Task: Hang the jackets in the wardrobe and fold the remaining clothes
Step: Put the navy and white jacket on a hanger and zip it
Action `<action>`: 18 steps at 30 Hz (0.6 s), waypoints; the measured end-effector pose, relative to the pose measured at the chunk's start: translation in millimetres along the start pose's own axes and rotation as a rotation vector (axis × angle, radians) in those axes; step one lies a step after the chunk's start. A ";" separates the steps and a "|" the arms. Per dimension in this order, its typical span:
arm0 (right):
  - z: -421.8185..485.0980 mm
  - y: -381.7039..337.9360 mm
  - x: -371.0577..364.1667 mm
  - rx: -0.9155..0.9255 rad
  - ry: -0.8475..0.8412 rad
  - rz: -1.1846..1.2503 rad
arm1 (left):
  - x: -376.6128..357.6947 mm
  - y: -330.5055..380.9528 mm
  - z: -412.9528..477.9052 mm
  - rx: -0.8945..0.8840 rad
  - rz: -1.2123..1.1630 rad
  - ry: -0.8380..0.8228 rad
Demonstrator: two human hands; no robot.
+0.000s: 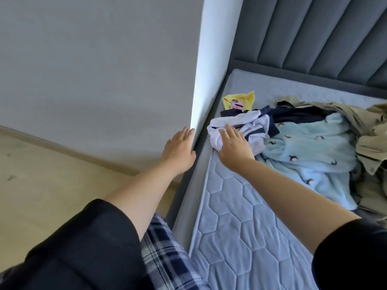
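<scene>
A heap of clothes lies on the bare quilted mattress (234,216). At its left end is a crumpled white and navy garment (236,122), and my right hand (235,146) rests on it with fingers fairly straight. Behind it lies a yellow piece (239,101) with a printed face. A light blue fleece with small penguins (312,151) spreads to the right, navy clothing (297,115) lies behind it, and a khaki jacket (370,139) lies at the far right. My left hand (180,149) is flat, fingers straight, touching the wall corner (195,114) beside the bed.
A grey wall (94,70) stands to the left, with a pale wooden floor (41,185) below it. The grey padded headboard (314,34) rises behind the mattress. The grey bed frame (188,197) runs along the mattress's left side, close to the wall corner.
</scene>
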State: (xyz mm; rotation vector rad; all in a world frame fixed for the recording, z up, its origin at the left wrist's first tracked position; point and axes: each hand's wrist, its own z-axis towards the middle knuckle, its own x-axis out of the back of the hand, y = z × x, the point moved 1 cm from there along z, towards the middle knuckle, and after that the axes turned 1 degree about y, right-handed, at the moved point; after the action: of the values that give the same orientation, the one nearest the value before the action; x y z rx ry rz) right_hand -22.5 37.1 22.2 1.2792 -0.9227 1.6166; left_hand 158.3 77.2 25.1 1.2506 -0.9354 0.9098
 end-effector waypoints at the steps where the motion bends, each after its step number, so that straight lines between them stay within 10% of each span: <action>1: -11.7 6.4 -8.6 -0.017 -0.018 0.025 | -12.7 9.4 -2.5 -0.005 -0.008 -0.015; 18: 46.6 91.6 -129.6 -0.357 -0.274 -0.262 | -187.5 -6.5 14.4 0.079 -0.277 -0.426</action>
State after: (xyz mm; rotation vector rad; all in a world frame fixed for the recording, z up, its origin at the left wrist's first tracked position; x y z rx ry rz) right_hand -77.2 -61.4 -98.9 1.3211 -1.1007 1.0362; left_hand 96.4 53.4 -151.1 1.6341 -1.0287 0.4723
